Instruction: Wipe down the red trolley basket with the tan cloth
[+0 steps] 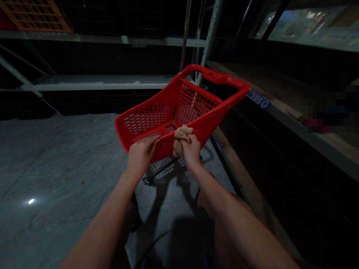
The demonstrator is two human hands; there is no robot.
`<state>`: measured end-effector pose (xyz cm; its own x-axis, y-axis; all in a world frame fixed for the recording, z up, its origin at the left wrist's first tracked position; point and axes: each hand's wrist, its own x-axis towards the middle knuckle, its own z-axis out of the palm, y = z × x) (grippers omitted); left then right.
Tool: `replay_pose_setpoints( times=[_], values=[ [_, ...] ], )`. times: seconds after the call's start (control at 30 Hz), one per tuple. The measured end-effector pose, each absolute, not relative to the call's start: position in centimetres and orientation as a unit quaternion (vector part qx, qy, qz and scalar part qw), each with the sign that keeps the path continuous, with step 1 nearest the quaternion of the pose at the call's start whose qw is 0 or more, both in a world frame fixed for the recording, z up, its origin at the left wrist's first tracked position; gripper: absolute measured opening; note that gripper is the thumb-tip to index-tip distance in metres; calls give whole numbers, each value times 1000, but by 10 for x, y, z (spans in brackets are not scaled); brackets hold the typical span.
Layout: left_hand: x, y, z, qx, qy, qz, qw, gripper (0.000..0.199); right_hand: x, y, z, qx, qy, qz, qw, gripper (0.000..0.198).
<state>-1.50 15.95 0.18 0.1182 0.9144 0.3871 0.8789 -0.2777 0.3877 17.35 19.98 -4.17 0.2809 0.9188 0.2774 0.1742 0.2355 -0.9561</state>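
A red plastic shopping cart [213, 119] stands in front of me, its handle toward the upper right and its perforated basket showing nothing inside. My left hand [141, 153] grips the near rim of the basket, fingers curled over the edge. Farther right along that same side, my right hand [191, 148] is closed on a tan cloth [179, 140], which lies against the rim and the outer wall. Part of the cloth is hidden by my fingers. Below the basket, a dark frame with a caster [146, 180] shows.
A metal rack [92, 86] runs along the back, with an orange crate [39, 15] on its upper shelf. To the right, close beside the cart, is a long shelf edge [294, 123] with blue labels. Grey tiled floor [61, 172] extends left.
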Motion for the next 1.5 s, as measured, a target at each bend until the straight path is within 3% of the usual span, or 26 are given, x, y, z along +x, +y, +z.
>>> replay_pose_setpoints(
  times=[0.1,0.3,0.47,0.57,0.77,0.93,1.13,1.3,1.4,1.5],
  values=[
    [-14,158,4,746,605,273,43,34,137,177,-45,-487,-522,420,560,20],
    [-19,156,6,748,606,269,32,32,153,183,-42,-494,-451,462,582,14],
    [-21,156,6,755,593,278,29,32,230,226,-27,-514,-308,346,722,15],
    [-21,157,6,755,592,280,31,32,270,249,-28,-550,-258,249,754,20],
    [-17,156,6,748,601,281,21,31,250,243,-82,-635,-347,275,633,27],
    [-14,155,8,746,604,278,22,31,188,215,-121,-645,-335,373,576,19],
    [-18,155,10,749,598,280,43,31,170,201,-80,-607,-336,445,566,17],
    [-18,152,15,762,584,263,95,37,168,185,-24,-556,-452,305,627,28],
    [-21,150,16,780,547,269,140,44,139,166,-38,-518,-523,305,605,33],
    [-33,146,16,786,531,282,144,45,104,147,-84,-545,-519,412,514,28]
  ],
)
